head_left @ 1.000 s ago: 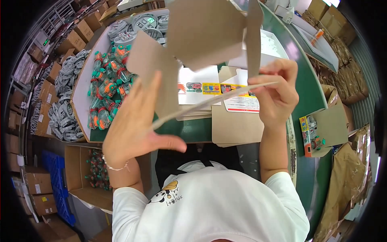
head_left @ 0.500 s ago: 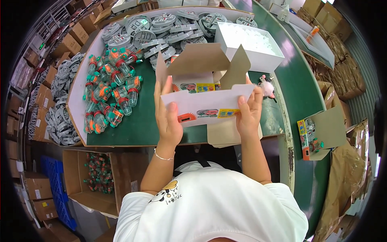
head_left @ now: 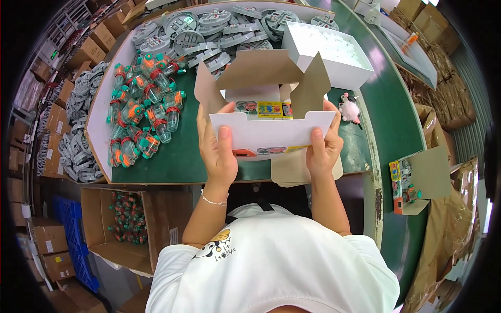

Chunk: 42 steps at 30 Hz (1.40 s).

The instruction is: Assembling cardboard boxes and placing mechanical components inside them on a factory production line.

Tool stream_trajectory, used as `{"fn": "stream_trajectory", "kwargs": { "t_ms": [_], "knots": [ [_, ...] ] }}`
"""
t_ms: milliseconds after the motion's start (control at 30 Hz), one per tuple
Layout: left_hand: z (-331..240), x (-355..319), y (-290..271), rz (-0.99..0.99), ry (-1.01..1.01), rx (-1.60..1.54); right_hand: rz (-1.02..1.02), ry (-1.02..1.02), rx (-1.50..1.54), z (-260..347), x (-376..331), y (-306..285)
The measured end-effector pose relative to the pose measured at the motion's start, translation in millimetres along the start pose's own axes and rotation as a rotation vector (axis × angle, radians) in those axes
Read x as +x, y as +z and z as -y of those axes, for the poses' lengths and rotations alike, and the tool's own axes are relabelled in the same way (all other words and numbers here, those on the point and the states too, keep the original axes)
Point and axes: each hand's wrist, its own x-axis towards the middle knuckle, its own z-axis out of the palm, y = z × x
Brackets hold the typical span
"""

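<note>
Above the green worktable [head_left: 182, 156], I hold up a printed cardboard box [head_left: 271, 133] with brown inner faces and its top flaps standing open. My left hand [head_left: 216, 151] grips its left side, thumb on the white front flap. On the opposite side, my right hand [head_left: 323, 148] holds it the same way. Both sets of fingers are partly hidden behind the cardboard. Through the opening, colourful print shows on a panel. Flat cardboard pieces [head_left: 292, 169] lie beneath, at the table's near edge. A small pink-and-white plush toy [head_left: 349, 109] lies beside my right hand.
Clear bottles with green and orange parts [head_left: 141, 112] are heaped at left. Grey round plastic pieces [head_left: 219, 34] pile up at the back, beside a white box [head_left: 331, 57]. An open printed box [head_left: 412, 182] stands at right. A carton [head_left: 122, 224] of similar small items sits lower left.
The held box has opened out wider and tilted, so its side flaps spread farther apart and more of the inside print shows. Both hands keep their grip on its sides.
</note>
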Motion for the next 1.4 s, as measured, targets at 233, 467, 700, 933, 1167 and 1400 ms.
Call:
{"fn": "stream_trajectory", "kwargs": {
  "t_ms": [233, 467, 700, 933, 1167, 1400],
  "knots": [
    [-17, 5, 34, -0.348, 0.078, -0.232, -0.192, 0.189, 0.067, 27, 13, 26],
    [-17, 3, 10, 0.105, 0.135, 0.303, 0.096, 0.352, -0.300, 28, 16, 6],
    [-42, 15, 1, 0.498, 0.130, 0.871, 0.204, 0.188, -0.392, 28, 16, 5],
    [-31, 25, -14, 0.524, 0.049, 0.692, 0.353, 0.226, -0.189, -13, 28, -19],
    [-10, 79, -32, 0.514, 0.016, 0.291, 0.514, 0.547, 0.081, -29, 97, -27],
    [8, 115, -33, 0.673, 0.199, 0.285, 0.878, 0.302, -0.163, -11, 134, -17]
  ]
}}
